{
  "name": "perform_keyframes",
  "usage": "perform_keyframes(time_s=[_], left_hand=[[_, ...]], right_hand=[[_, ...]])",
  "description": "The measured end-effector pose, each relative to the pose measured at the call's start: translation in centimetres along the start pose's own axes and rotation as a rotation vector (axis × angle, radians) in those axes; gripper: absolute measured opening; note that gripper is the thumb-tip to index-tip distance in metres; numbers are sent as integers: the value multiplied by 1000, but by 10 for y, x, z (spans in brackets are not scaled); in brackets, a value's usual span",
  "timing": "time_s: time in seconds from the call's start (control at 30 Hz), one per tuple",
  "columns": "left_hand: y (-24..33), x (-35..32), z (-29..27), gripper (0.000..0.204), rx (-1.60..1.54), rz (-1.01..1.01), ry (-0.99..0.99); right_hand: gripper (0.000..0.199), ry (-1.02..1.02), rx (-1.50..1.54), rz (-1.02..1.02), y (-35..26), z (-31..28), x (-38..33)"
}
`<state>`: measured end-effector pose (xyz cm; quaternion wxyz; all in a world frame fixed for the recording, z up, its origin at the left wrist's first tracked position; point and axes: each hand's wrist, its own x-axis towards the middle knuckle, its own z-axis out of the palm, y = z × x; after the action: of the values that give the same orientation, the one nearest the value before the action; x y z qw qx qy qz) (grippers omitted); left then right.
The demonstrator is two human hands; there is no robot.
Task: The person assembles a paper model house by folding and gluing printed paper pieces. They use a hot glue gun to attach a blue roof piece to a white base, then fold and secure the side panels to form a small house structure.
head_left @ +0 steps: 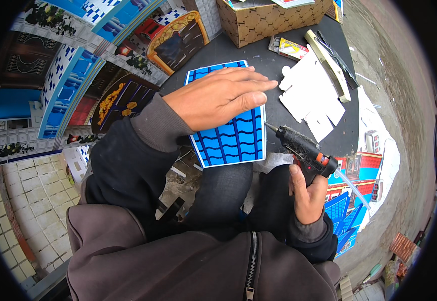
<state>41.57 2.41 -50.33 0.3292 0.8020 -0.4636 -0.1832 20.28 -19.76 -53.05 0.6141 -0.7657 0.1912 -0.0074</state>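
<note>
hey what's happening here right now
A person sits at a dark round table. Their left hand presses flat on a blue roof-tile patterned card, while the right hand grips a black hot glue gun, nozzle pointing at the card's edge. White cut-out pieces and a cardboard box lie beyond.

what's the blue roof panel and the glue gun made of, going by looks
Blue roof panel: probably printed card or foam board, flat and stiff with a white cut edge and a slight sheen. Glue gun: seemingly black moulded plastic, smeared and dull, with a metal-looking nozzle tip.
</note>
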Motion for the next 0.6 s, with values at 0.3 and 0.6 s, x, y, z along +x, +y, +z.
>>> perform_keyframes(time_s=[0.3, 0.6], left_hand=[[0, 0, 1, 52, 7, -2, 4], [-2, 1, 3, 61, -18, -16, 27]], right_hand=[[29, -30, -92, -92, 9, -5, -7], [29, -41, -170, -58, 7, -11, -15]])
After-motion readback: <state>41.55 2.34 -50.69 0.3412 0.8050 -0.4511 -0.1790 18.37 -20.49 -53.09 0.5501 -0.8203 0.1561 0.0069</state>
